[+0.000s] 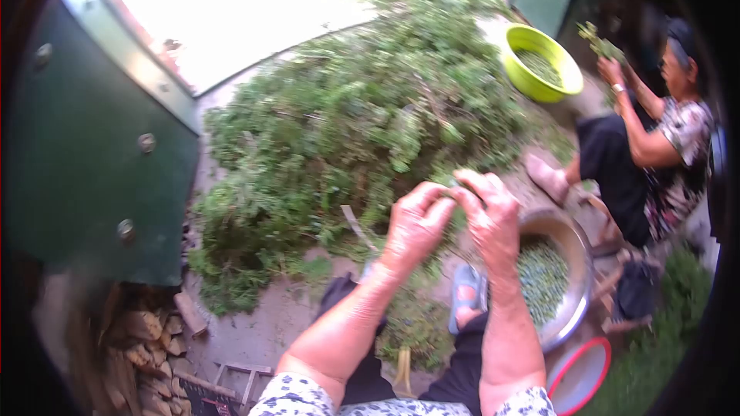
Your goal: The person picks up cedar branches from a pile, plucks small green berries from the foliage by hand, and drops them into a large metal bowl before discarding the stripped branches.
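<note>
My left hand [420, 223] and my right hand [491, 212] meet fingertip to fingertip in front of me, both closed in a pinch. Between them is a small green sprig [455, 184], blurred and mostly covered by the fingers. Beyond the hands lies a large heap of cut leafy green branches [362, 115]. Just right of my right forearm stands a metal basin [583, 262] holding many small green pieces [541, 281], like berries or seed cones. Loose green trimmings [416, 331] lie on the ground between my legs.
Another person [655, 131] sits at the right, holding a green sprig [601, 45] beside a yellow-green basin [570, 81] with green pieces inside. A red-rimmed basin [605, 358] is at lower right. Split firewood [146, 354] lies by the green metal door [100, 162].
</note>
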Tool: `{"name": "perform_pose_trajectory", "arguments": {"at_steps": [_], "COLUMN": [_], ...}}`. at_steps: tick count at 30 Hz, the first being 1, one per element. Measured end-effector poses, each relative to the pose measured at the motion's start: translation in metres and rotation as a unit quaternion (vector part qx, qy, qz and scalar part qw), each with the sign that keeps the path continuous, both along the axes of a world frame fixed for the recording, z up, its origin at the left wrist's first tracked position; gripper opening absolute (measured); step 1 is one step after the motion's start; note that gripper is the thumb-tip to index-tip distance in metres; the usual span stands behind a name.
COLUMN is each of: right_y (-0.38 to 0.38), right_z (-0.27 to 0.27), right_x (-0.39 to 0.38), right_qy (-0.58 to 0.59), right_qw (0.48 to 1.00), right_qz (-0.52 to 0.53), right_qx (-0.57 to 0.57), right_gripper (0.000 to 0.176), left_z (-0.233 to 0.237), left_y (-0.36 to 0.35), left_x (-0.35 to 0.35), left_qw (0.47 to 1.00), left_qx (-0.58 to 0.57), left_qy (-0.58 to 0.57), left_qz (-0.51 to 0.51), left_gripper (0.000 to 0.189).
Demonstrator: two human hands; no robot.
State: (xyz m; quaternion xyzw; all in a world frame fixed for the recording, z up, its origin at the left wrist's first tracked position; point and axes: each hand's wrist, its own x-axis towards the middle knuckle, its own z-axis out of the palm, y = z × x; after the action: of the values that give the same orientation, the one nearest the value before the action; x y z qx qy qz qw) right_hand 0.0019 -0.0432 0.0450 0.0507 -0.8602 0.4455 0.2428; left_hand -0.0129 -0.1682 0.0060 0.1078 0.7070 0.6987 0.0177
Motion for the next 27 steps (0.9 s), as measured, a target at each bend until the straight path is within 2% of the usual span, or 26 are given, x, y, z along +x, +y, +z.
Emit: {"name": "perform_pose_trajectory", "arguments": {"at_steps": [2,3,5,7,9,12,14,18,20,23,27], "right_y": [-0.002,-0.003,-0.001,0.001,0.002,0.008,0.009,0.008,0.008,0.005,0.001], "right_z": [0.004,0.003,0.005,0.010,0.009,0.013,0.017,0.011,0.004,0.013,0.007], "right_x": [0.001,0.000,0.000,0.001,0.001,0.003,0.005,0.003,0.000,0.003,0.004], "right_qy": [-0.022,0.018,-0.029,-0.069,-0.103,-0.151,-0.273,-0.257,-0.154,-0.141,-0.125], "right_qw": [1.000,1.000,0.999,0.995,0.989,0.977,0.900,0.918,0.973,0.980,0.983], "right_qz": [0.005,0.001,0.005,0.014,0.040,0.066,0.099,0.102,0.110,0.100,0.069], "right_qx": [-0.017,-0.015,-0.041,-0.065,-0.094,-0.134,-0.324,-0.284,-0.129,-0.096,-0.115], "right_gripper": [0.016,0.014,0.012,0.011,0.012,0.014,0.016,0.018,0.019,0.021,0.018], "left_z": [0.001,0.002,0.010,0.015,0.018,0.022,0.024,0.019,0.018,0.018,0.021], "left_y": [0.001,0.000,-0.003,-0.004,-0.006,-0.009,-0.012,-0.010,-0.010,-0.010,-0.009], "left_x": [0.001,0.001,0.002,0.003,0.004,0.005,0.005,0.005,0.004,0.003,0.003], "left_qw": [1.000,0.999,0.998,0.996,0.987,0.988,0.989,0.981,0.976,0.976,0.975], "left_qx": [-0.019,-0.035,-0.028,-0.073,-0.147,-0.138,-0.121,-0.137,-0.158,-0.148,-0.135], "left_qy": [0.008,-0.002,-0.026,-0.028,0.060,0.068,0.077,0.139,0.146,0.162,0.173], "left_qz": [-0.006,-0.011,-0.041,-0.033,-0.020,-0.032,-0.033,-0.003,0.014,0.012,0.022], "left_gripper": [0.020,0.021,0.025,0.029,0.032,0.028,0.021,0.018,0.015,0.014,0.015]}}
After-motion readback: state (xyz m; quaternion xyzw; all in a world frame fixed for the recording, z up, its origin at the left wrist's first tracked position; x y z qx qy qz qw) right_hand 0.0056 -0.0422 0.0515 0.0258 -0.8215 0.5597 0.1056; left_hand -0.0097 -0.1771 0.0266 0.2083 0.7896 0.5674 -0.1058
